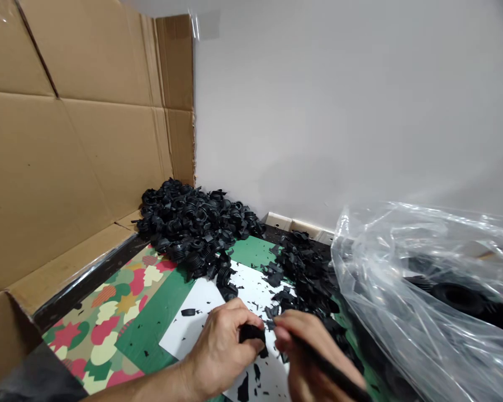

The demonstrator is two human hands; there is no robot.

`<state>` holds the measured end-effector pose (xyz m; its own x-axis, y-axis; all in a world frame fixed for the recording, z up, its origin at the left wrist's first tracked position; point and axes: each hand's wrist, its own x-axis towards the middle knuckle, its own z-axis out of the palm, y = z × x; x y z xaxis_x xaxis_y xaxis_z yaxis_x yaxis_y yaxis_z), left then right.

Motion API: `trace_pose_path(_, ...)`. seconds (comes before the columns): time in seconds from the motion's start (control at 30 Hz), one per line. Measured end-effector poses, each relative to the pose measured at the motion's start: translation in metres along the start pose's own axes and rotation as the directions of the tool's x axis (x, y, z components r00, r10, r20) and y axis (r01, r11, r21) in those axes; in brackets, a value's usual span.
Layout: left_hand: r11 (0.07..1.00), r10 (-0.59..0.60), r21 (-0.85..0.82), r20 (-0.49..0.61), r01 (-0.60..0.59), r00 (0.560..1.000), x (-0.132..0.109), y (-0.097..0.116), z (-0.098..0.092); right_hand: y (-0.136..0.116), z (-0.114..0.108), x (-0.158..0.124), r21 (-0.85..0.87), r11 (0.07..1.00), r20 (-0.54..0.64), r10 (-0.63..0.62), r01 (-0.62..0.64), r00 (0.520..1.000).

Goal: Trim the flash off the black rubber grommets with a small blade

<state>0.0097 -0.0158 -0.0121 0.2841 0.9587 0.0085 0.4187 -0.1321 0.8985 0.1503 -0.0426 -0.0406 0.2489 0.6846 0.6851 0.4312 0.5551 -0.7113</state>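
I have the left hand (224, 346) over the near part of the white paper (203, 307), its thumb and fingers closed round a small black part (251, 333). The fingers cover much of that part, so I can make out only its rounded dark side above the paper. The right hand (314, 346) is just beside the left, over the paper's right side, and I see it closed round a slim dark tool (329, 365) that slants down past the palm. Its fingertips are near the part; whether the tool's end touches it, I cannot tell.

On the paper I count one loose black ring (188, 312), left of the left hand, and a scatter of black flakes (243, 388) at the near side. Beyond the paper and to its left, I see a big heap of ribbed black pieces (193, 223); along its right side is a heap of thin black scraps (308, 271). A green sheet (159, 318) borders the paper on the left, with a patterned sheet (117, 307) further left. Well to the paper's right, I have a clear plastic bag (373, 279) with black rings (456, 296) showing through it.
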Motion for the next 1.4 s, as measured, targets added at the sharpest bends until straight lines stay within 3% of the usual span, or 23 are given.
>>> trace_pose_path(0.13,0.999,-0.038,-0.032,-0.02,0.037,0.999,-0.001,-0.001,0.001,0.01,-0.016,0.01,0.007,0.983,-0.146,0.181,-0.182,0.973)
trace_pose_path(0.27,0.994,-0.042,-0.103,-0.043,0.037,0.998,0.001,-0.002,0.001,0.01,-0.019,0.01,0.07,0.898,-0.134,0.44,-0.434,0.888)
trace_pose_path(0.43,0.976,-0.018,-0.219,-0.063,0.004,0.998,0.004,-0.002,-0.001,0.005,-0.013,0.004,0.159,0.871,-0.073,0.479,-0.464,0.875)
trace_pose_path(0.57,0.966,-0.006,-0.258,-0.045,-0.006,0.999,0.004,-0.004,-0.002,-0.002,-0.006,0.0,0.296,0.876,-0.008,0.402,-0.381,0.916)
trace_pose_path(0.73,0.974,-0.115,-0.204,-0.066,0.099,0.991,0.003,-0.007,0.0,-0.009,0.001,-0.002,0.338,0.901,0.043,0.273,-0.271,0.961)
trace_pose_path(0.83,0.981,-0.12,-0.165,-0.085,0.105,0.989,0.003,-0.005,0.0,-0.007,0.003,-0.002,0.325,0.916,0.024,0.242,-0.237,0.97)
trace_pose_path(1.07,0.99,-0.018,-0.144,-0.128,-0.001,0.992,0.003,-0.003,-0.002,-0.003,0.009,-0.006,0.357,0.923,0.006,0.154,-0.146,0.988)
trace_pose_path(1.3,0.991,-0.04,-0.13,-0.138,0.021,0.99,0.003,-0.007,0.0,-0.003,0.012,-0.006,0.304,0.948,0.035,0.086,-0.093,0.996)
trace_pose_path(1.4,0.992,-0.069,-0.113,-0.145,0.053,0.987,0.004,-0.006,0.0,0.003,0.013,-0.003,0.205,0.979,0.052,-0.01,-0.001,0.999)
